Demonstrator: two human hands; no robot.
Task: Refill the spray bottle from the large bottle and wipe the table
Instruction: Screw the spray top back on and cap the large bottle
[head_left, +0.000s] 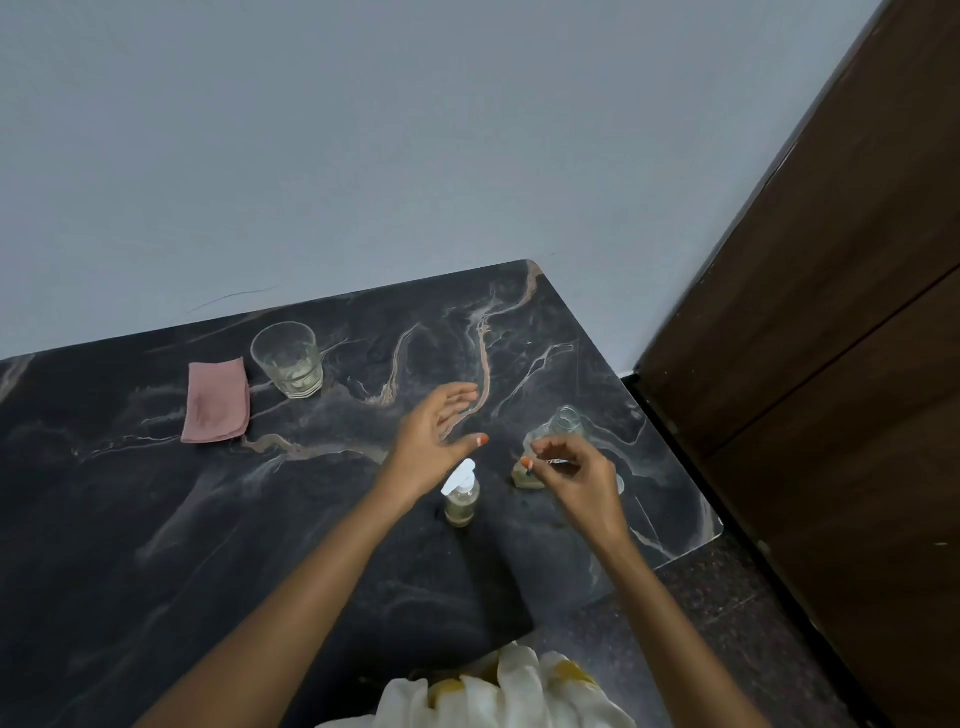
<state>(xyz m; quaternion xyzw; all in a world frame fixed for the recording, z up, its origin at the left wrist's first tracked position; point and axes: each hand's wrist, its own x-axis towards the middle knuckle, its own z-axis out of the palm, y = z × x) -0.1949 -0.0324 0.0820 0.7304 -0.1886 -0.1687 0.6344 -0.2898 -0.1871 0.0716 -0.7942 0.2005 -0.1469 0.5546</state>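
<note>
The spray bottle (460, 496) stands upright on the dark marble desk (156, 519), just beneath the left hand (434, 439), whose fingers are spread and loose. The right hand (579, 475) curls in front of the large clear bottle (563, 423); I cannot tell whether it pinches anything. A pink cloth (215, 402) lies far left.

Most of large bottle (565, 420) hidden behind right hand (576, 478); only neck and mouth show clear. At fingertips, tiny dark bit (557, 461): too small to tell what, or if pinched. At 3 o'clock of wrist, pale round thing (620, 483), mostly hidden. Picture edge cuts table (156, 519) at 9 and 6 o'clock, white-yellow cloth (509, 686) at 6 o'clock, door (831, 312) at 3 o'clock.
</note>
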